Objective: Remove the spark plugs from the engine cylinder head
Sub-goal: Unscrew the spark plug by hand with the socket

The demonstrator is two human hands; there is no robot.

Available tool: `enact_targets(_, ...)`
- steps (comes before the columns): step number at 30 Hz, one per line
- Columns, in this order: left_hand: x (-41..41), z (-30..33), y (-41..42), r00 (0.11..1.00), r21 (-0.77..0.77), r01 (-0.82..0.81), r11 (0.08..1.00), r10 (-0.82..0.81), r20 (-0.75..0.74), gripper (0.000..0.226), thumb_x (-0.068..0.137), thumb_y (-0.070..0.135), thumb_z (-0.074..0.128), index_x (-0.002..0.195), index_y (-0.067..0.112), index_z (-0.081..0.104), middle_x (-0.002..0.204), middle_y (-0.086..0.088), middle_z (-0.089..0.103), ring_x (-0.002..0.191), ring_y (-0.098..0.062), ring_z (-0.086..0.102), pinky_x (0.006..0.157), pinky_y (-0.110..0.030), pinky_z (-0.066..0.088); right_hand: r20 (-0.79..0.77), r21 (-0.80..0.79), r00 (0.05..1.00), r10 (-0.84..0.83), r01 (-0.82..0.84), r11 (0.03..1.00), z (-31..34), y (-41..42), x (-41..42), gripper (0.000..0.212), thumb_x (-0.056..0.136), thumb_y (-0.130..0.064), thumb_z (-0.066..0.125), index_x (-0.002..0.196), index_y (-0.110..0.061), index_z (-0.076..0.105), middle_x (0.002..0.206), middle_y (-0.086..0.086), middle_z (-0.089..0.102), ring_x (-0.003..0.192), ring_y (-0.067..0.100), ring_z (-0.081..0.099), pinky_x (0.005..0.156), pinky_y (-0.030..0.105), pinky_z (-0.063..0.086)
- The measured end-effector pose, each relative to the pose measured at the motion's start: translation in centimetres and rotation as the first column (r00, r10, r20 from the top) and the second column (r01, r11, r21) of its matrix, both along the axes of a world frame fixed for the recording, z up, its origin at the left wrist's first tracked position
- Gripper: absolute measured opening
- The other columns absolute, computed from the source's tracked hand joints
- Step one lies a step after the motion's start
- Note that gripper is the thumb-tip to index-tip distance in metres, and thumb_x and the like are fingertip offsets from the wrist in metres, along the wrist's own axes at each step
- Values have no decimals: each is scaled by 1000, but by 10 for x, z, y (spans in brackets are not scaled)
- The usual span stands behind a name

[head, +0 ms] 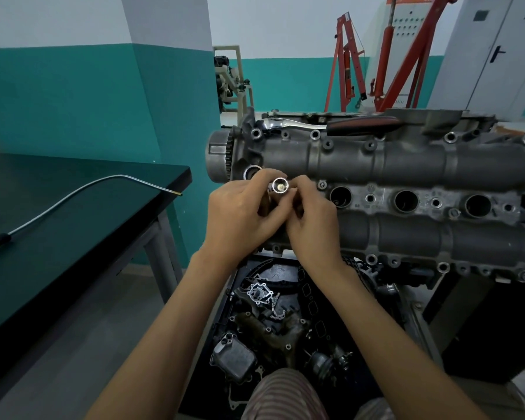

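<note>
The grey cylinder head [406,165] lies across the right half of the view, with three open plug wells [406,200] in a row. Over its left end, my left hand [240,216] and my right hand [312,222] meet. Both grip a chrome spark plug socket [280,185] whose open end faces the camera, with something brassy inside. My fingers hide the socket's body and the well beneath it. A chrome ratchet with a red and black handle [331,124] lies on the head's far edge.
A dark green table [73,207] stands at left with a flexible metal pick-up tool [82,189] on it. Below the head, a black tray [222,313] holds loose engine parts. A red engine hoist [385,56] stands at the back.
</note>
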State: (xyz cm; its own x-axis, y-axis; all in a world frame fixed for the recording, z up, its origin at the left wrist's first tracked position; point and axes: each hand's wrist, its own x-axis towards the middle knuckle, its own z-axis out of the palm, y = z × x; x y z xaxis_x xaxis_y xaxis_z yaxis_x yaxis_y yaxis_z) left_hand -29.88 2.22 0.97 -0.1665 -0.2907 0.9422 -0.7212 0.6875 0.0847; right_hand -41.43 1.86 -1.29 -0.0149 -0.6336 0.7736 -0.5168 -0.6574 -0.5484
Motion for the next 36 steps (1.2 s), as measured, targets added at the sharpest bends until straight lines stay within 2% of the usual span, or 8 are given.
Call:
enact_targets(6,-1,0,-1,997,-4,-82,997,81,-8,27,88,27,58,77,3,64,47,0,49,41,-16,46,42,-26,36,-12,-47,1000,16,-17,999,0,-1,0,18,91,-13,48,105,-15,60,73,-17,51,61,0,48,57,11,37)
enact_targets(10,-4,0,-3,993,-1,-114,993,114,-37,33,86,29,61,70,0,58,45,-3,48,39,-18,45,40,-25,34,22,5,999,-26,26,1000,-1,-3,0,22,89,-17,56,111,-14,54,68,-12,52,57,2,47,54,19,39)
enact_targets(17,-3,1,0,995,-4,-92,996,91,-33,36,87,31,58,69,0,58,48,-4,51,40,-21,48,40,-29,36,52,-11,999,1,-1,1000,-3,-2,0,5,90,-15,56,86,-12,54,64,-4,56,55,8,50,50,27,43)
enact_targets(22,-2,-1,1,998,8,-52,999,52,-22,23,88,22,56,88,1,66,51,0,55,43,-17,49,43,-31,41,13,-52,1000,12,-12,999,-1,-1,0,15,92,-15,52,103,-13,60,69,-22,50,61,-7,50,58,8,37)
enact_targets(27,-4,0,-2,995,19,-70,997,71,-71,32,87,29,60,74,0,57,46,0,49,39,-13,41,41,-24,33,47,-5,999,-13,13,1000,-3,-3,1,16,91,-21,55,104,-13,54,64,-16,47,54,1,46,52,20,39)
enact_targets(30,-5,0,-2,994,-1,-85,996,85,-67,37,84,31,62,68,0,52,46,-2,47,38,-15,41,41,-22,31,78,14,997,-9,8,1000,-3,-3,1,11,87,-20,59,94,-14,53,64,-15,49,56,1,49,52,15,39)
enact_targets(34,-4,0,1,997,34,-44,998,47,-63,30,85,30,61,76,2,57,48,2,49,42,-11,41,43,-24,34,46,-1,999,0,0,1000,-3,-2,0,7,91,-16,54,89,-9,55,70,-4,59,59,6,55,54,23,45)
enact_targets(36,-2,-1,1,999,41,-29,999,30,-32,21,86,24,59,86,3,62,49,5,49,45,-6,38,44,-23,35,40,-15,999,6,-6,1000,-2,-1,0,8,92,-17,53,92,-10,56,71,-8,59,59,3,53,55,14,42)
